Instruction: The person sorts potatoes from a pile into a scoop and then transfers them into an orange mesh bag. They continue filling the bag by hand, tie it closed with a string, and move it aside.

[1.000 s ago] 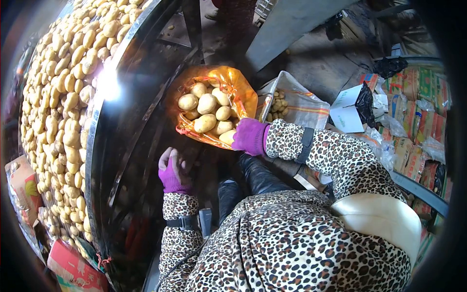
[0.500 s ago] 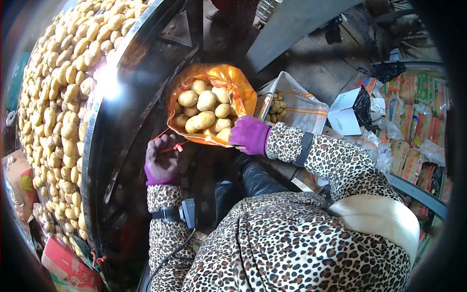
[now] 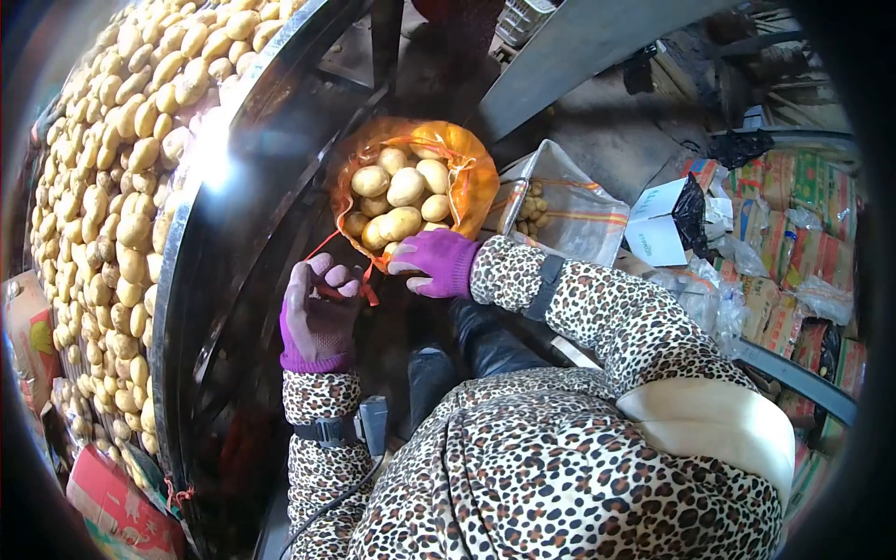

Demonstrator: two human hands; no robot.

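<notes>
An orange mesh bag (image 3: 478, 182) stands open with several yellow potatoes (image 3: 405, 187) inside. My left hand (image 3: 320, 317), in a purple and grey glove, is beside the bag's near left side with its fingers curled around a red drawstring (image 3: 322, 246). The string runs up to the bag's rim, and a loose red end hangs between my two hands. At the near rim, my gloved right hand (image 3: 437, 261) is closed on the bag's edge. Its fingertips are partly hidden against the bag.
A metal-edged sorting table (image 3: 173, 271) heaped with potatoes curves along the left. Right of the bag stands a white woven sack (image 3: 579, 210) with small potatoes inside. Beyond are a white box (image 3: 658, 224) and stacked flattened cartons (image 3: 779, 257). A red carton (image 3: 121, 504) lies lower left.
My right hand has moved left along the near rim of the bag, closer to my left hand. My left hand has shifted slightly, and its fingers are more curled.
</notes>
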